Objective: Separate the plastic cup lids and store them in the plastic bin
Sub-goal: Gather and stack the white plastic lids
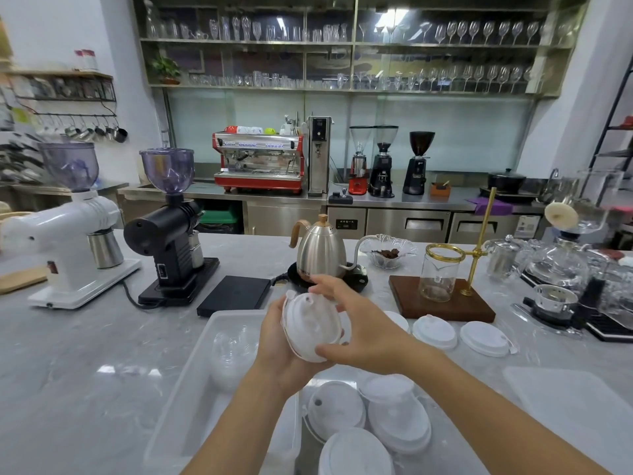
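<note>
Above the clear rectangular plastic bin (191,382), roughly over its far right corner, sits a small nested stack of white round plastic cup lids (311,325), tilted on edge and held between both hands. Looks like the separating step: stack gripped, top lid not yet visibly free of the ones beneath. Cradled from behind and below by the left hand (277,341), fingers curled round the stack's left rim, so clamped on it rather than spread. Pinched from the front by the right hand (359,323), thumb pressed at the lower rim nearest the bin, index and other fingers arched over the upper rim on the side away from the bin, moderately apart with the lid spanning the gap. Next move probably calls for a peel: one thin rim pried loose by the right fingers while the left keeps the remainder steady, then a short drop straight down into the bin. Inside the bin, at its far end, already some clear domed lids (233,351). Right of the bin, more white flat lids (435,332) lying on the grey marble counter (85,354), and just beside the bin's near right edge a loose pile of white lids (370,416) waiting.
</note>
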Available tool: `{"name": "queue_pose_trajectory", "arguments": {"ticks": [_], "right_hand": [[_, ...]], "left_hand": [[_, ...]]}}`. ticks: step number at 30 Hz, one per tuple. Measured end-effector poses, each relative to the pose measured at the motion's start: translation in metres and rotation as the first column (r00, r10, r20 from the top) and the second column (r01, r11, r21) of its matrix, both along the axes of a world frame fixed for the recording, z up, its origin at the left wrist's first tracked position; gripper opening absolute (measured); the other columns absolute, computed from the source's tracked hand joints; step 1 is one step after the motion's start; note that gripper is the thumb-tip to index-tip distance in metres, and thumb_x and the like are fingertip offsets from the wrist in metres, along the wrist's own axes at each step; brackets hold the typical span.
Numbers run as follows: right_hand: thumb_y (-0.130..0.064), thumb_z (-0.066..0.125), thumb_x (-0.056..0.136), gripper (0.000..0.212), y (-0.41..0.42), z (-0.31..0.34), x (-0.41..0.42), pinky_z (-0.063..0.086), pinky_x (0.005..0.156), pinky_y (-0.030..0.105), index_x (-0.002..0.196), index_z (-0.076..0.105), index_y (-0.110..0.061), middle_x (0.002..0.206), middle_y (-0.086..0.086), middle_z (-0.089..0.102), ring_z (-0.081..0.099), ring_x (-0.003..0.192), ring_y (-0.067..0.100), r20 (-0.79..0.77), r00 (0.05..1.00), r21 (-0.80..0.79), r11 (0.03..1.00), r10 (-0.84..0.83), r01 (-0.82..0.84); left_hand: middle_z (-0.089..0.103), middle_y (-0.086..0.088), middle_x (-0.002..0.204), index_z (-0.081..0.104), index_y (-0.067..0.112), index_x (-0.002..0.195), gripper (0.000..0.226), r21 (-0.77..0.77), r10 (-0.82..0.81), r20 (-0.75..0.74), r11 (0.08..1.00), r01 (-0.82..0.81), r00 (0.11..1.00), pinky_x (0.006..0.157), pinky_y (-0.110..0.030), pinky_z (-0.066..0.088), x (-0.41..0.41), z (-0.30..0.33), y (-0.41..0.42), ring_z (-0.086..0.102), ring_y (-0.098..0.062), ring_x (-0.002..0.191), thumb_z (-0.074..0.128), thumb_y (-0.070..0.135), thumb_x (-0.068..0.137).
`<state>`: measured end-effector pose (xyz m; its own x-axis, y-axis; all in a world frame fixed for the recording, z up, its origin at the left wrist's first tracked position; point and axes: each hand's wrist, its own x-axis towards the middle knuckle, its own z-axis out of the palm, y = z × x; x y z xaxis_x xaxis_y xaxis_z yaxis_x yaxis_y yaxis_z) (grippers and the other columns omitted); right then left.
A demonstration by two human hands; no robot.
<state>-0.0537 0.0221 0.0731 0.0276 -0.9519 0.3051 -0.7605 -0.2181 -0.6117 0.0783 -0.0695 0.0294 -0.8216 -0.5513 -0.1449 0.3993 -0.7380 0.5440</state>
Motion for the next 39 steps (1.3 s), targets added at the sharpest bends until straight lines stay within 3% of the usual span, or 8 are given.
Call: {"name": "queue_pose_trajectory", "arguments": {"ticks": [3, 7, 11, 16, 20, 24, 31, 39], "right_hand": [[-0.024, 0.08, 0.074, 0.097, -0.006, 0.002, 0.004, 0.032, 0.106, 0.016, 0.151, 0.021, -0.034, 0.142, -0.015, 0.046, 0.04, 0.129, 0.0, -0.023, 0.999, 0.052, 0.998, 0.032, -0.031], [-0.026, 0.08, 0.073, 0.098, -0.008, 0.002, 0.001, 0.036, 0.107, 0.021, 0.151, 0.02, -0.036, 0.142, -0.016, 0.045, 0.039, 0.131, 0.002, -0.069, 0.997, 0.082, 0.996, 0.036, -0.031], [-0.025, 0.081, 0.074, 0.1, -0.01, -0.001, -0.003, 0.035, 0.102, 0.015, 0.151, 0.019, -0.037, 0.146, -0.016, 0.043, 0.039, 0.124, -0.003, -0.09, 0.996, 0.117, 0.993, 0.023, -0.012], [-0.026, 0.081, 0.074, 0.1, -0.012, 0.0, -0.003, 0.042, 0.103, 0.023, 0.152, 0.02, -0.035, 0.148, -0.016, 0.043, 0.04, 0.132, 0.001, -0.103, 0.994, 0.137, 0.99, 0.034, -0.02], [-0.032, 0.084, 0.071, 0.104, -0.016, 0.002, -0.006, 0.04, 0.092, 0.015, 0.153, 0.021, -0.031, 0.148, -0.017, 0.044, 0.042, 0.118, -0.004, -0.117, 0.993, 0.163, 0.987, 0.025, -0.006], [-0.04, 0.084, 0.068, 0.101, -0.015, 0.0, -0.005, 0.044, 0.095, 0.022, 0.15, 0.026, -0.029, 0.147, -0.012, 0.046, 0.047, 0.12, 0.004, -0.123, 0.992, 0.151, 0.988, -0.018, 0.037], [-0.015, 0.082, 0.071, 0.089, -0.011, 0.004, 0.001, 0.042, 0.108, 0.029, 0.145, 0.035, -0.029, 0.145, -0.014, 0.045, 0.041, 0.135, 0.003, -0.172, 0.983, 0.128, 0.991, 0.069, -0.047], [-0.019, 0.083, 0.071, 0.095, -0.009, 0.002, 0.0, 0.04, 0.102, 0.02, 0.149, 0.029, -0.026, 0.148, -0.013, 0.043, 0.04, 0.135, 0.004, -0.147, 0.987, 0.126, 0.991, 0.06, -0.042]], "left_hand": [[0.073, -0.014, 0.101, 0.076, 0.011, 0.105, 0.044, 0.013, 0.026, 0.014, 1.0, -0.026, 1.0, 0.078, -0.045, 0.057, 0.0, -0.003, -0.001, 0.071, -0.034, 0.09, 0.055, 0.045, 0.086], [0.074, -0.019, 0.108, 0.079, 0.006, 0.105, 0.059, 0.07, 0.032, 0.015, 0.997, -0.033, 0.999, 0.082, -0.05, 0.058, 0.0, -0.008, -0.005, 0.073, -0.038, 0.092, 0.053, 0.056, 0.087], [0.076, -0.02, 0.104, 0.081, 0.006, 0.098, 0.063, 0.08, 0.043, 0.023, 0.996, -0.045, 0.999, 0.077, -0.049, 0.058, 0.0, -0.01, -0.007, 0.075, -0.039, 0.086, 0.052, 0.061, 0.087], [0.073, -0.018, 0.111, 0.079, 0.007, 0.105, 0.06, 0.045, 0.019, 0.057, 0.999, -0.022, 0.998, 0.082, -0.046, 0.056, 0.002, -0.007, -0.003, 0.072, -0.038, 0.094, 0.062, 0.059, 0.08], [0.071, -0.016, 0.114, 0.077, 0.01, 0.108, 0.061, 0.022, 0.004, 0.087, 1.0, -0.006, 0.996, 0.081, -0.043, 0.052, 0.002, -0.006, -0.003, 0.07, -0.036, 0.096, 0.064, 0.061, 0.078], [0.072, -0.016, 0.111, 0.078, 0.01, 0.107, 0.059, 0.011, 0.002, 0.093, 1.0, -0.003, 0.996, 0.082, -0.044, 0.052, 0.001, -0.008, -0.003, 0.072, -0.036, 0.091, 0.064, 0.061, 0.079], [0.067, -0.018, 0.119, 0.072, 0.008, 0.117, 0.062, 0.036, -0.035, 0.09, 0.999, 0.031, 0.995, 0.079, -0.045, 0.052, 0.004, -0.002, 0.002, 0.063, -0.036, 0.109, 0.067, 0.057, 0.078], [0.07, -0.015, 0.109, 0.075, 0.009, 0.105, 0.051, 0.044, -0.058, 0.082, 0.998, 0.054, 0.995, 0.084, -0.042, 0.047, 0.005, -0.001, 0.003, 0.065, -0.032, 0.103, 0.068, 0.053, 0.08]]}}
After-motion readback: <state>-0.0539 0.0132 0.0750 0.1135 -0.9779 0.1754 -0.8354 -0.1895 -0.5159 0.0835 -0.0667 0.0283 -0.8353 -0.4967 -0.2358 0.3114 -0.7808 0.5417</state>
